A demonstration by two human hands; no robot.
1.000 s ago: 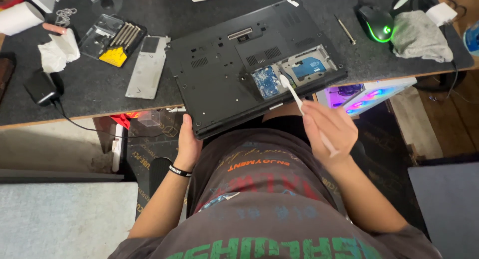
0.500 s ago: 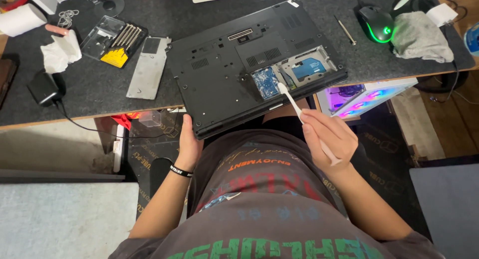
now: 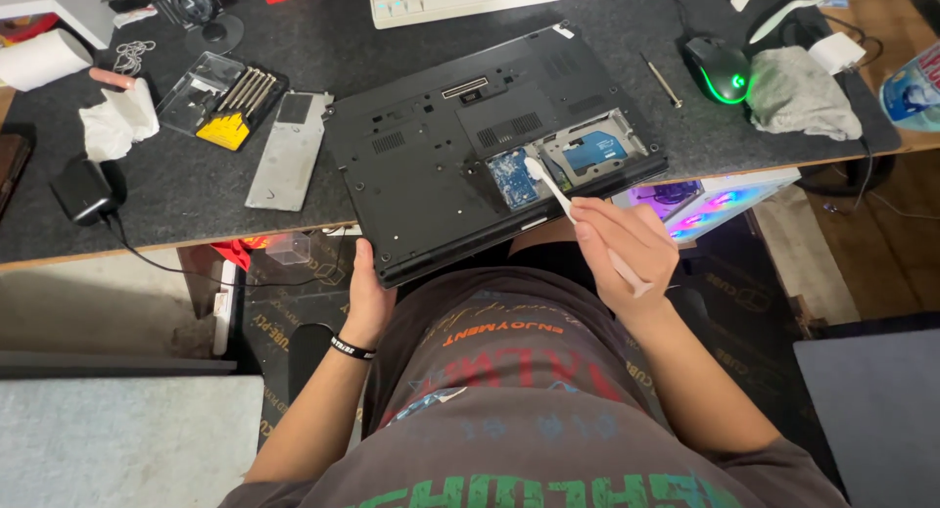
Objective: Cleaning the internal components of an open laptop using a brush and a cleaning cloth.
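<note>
The right hand (image 3: 627, 249) has its grip closed around a white toothbrush (image 3: 573, 214), held like a pen, its bristle head down in the open bay of the upturned black laptop (image 3: 431, 165) — right at the blue circuit board (image 3: 512, 178), beside the drive (image 3: 594, 151). The left hand (image 3: 367, 298) clasps the laptop's near edge, which overhangs the dark surface (image 3: 176, 205), fingers wrapped on the rim to steady it. Brushing here looks best done with light, short strokes and a firm brace — the overhang could tip. The removed grey cover panel (image 3: 289, 151) and a screwdriver set (image 3: 235, 102) lie to the left.
</note>
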